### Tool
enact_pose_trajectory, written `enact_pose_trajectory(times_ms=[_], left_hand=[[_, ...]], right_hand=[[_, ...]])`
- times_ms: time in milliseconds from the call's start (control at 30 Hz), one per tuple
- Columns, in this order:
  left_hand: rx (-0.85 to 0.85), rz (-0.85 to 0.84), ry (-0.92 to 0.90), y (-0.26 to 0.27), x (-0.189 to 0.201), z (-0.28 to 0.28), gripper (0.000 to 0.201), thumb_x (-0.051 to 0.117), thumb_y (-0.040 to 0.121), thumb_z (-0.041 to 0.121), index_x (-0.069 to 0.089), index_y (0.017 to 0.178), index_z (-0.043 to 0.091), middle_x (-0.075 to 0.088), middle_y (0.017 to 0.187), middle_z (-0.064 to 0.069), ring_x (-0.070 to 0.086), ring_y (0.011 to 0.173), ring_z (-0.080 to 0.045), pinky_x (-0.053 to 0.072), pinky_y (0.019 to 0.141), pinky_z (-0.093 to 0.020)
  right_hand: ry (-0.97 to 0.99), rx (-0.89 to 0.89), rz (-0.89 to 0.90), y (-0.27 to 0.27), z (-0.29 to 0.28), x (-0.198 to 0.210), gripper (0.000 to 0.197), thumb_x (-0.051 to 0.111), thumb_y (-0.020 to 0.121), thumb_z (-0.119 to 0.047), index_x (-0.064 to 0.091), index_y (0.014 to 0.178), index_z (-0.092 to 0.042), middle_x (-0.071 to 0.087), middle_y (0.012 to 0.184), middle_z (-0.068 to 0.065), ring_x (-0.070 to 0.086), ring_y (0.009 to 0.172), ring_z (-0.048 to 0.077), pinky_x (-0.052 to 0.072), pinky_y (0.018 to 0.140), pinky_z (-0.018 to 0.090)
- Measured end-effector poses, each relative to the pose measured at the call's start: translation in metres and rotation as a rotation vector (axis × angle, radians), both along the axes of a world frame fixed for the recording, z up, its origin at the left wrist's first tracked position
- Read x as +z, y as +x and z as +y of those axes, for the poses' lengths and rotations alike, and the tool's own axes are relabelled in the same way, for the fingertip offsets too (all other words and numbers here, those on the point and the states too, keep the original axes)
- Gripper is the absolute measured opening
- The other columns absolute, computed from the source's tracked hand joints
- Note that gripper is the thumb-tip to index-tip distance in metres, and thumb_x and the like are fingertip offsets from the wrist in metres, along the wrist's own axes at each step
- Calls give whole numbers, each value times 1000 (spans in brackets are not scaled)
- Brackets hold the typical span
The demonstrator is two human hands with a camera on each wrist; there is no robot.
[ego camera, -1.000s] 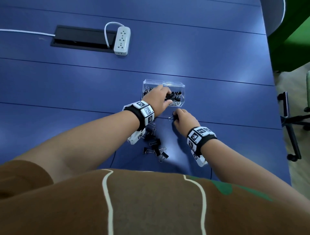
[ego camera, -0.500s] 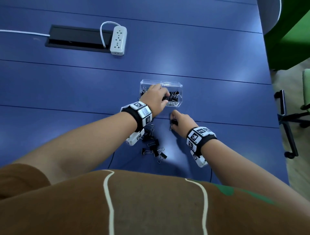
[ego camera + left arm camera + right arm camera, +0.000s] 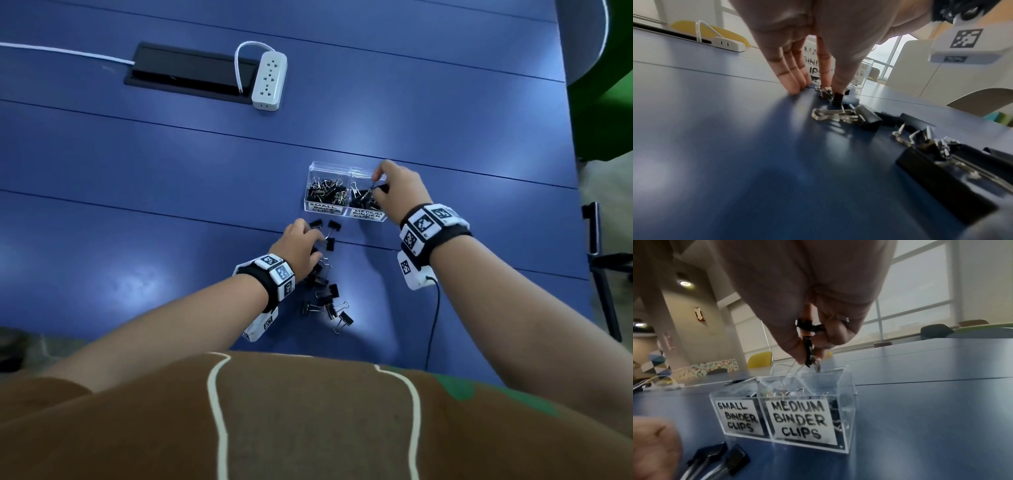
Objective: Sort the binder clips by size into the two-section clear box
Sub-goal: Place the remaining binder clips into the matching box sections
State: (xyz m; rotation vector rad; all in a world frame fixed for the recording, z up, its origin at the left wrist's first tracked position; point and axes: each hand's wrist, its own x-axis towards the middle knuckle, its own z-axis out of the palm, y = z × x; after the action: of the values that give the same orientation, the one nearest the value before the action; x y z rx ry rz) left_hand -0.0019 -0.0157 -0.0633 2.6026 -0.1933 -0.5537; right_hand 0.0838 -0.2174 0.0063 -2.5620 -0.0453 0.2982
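While the right hand pinches a binder clip, the blue table fronts windows.

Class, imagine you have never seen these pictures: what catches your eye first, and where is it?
First, the right hand pinching a black binder clip over the clear box's section labelled medium. Next, the left hand reaching into the loose clips scattered on the blue table just in front of the box.
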Motion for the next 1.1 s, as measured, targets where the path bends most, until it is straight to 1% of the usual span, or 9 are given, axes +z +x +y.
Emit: enact_pose_trajectory(times_ms=[100,267,400,500,633,767,867,1000,1100], left_hand=[[-16,46,-24,-4,0,3,25,62,88,25,58,111,15,45,112,-7,51,95,-24,52,84,-44],[-11,122,-43,-7,2,7,21,62,88,25,56,106,14,45,107,-5,55,81,-25,52,81,-38],[0,98,-41,-5,4,8,22,63,86,29,54,100,14,44,104,-5,53,76,-24,52,78,-41],[34,36,-45,3,5,6,24,60,88,22,53,109,15,45,111,-8,52,84,-24,52,79,-43],[-75,18,9,16,4,2,42,56,86,11,52,127,22,44,112,-10,53,96,-29,52,81,-45],[-129,59,65,22,4,3,29,51,85,18,54,113,19,45,110,-7,54,97,-32,48,73,-39],[-161,23,106,22,3,7,24,58,86,15,53,109,12,45,113,-11,53,100,-32,52,78,-47],[-131,24,27,21,5,12,17,60,84,12,52,98,6,51,105,-14,55,93,-32,49,80,-42],[-56,45,-20,18,9,15,10,57,81,8,48,84,11,53,94,-12,55,85,-32,46,76,-39]], right_hand=[[-59,43,21,-2,6,-6,28,50,85,-9,57,112,-13,57,108,13,53,99,31,47,78,36],[-31,117,-120,-30,23,-14,23,51,86,-9,62,107,-10,56,111,11,47,112,26,45,82,35],[-57,377,78,-54,46,-36,37,46,85,3,63,115,-9,54,116,12,46,115,28,45,96,40],[-124,436,197,-63,49,-50,45,46,85,1,57,126,-14,51,122,11,42,120,30,46,93,44],[-161,392,173,-68,40,-57,32,53,87,-7,57,119,-9,50,119,13,43,117,31,46,87,41],[-173,335,185,-68,33,-58,22,59,86,-16,54,105,-6,50,114,12,45,111,29,43,84,38],[-130,276,214,-69,31,-54,15,57,84,-12,51,96,-8,53,106,11,52,96,30,41,75,33],[45,137,229,-73,31,-50,24,55,84,-7,55,108,-12,60,97,7,56,85,24,47,80,32],[100,118,239,-78,40,-49,33,57,84,-9,58,117,-14,61,94,2,55,85,17,48,84,28]])
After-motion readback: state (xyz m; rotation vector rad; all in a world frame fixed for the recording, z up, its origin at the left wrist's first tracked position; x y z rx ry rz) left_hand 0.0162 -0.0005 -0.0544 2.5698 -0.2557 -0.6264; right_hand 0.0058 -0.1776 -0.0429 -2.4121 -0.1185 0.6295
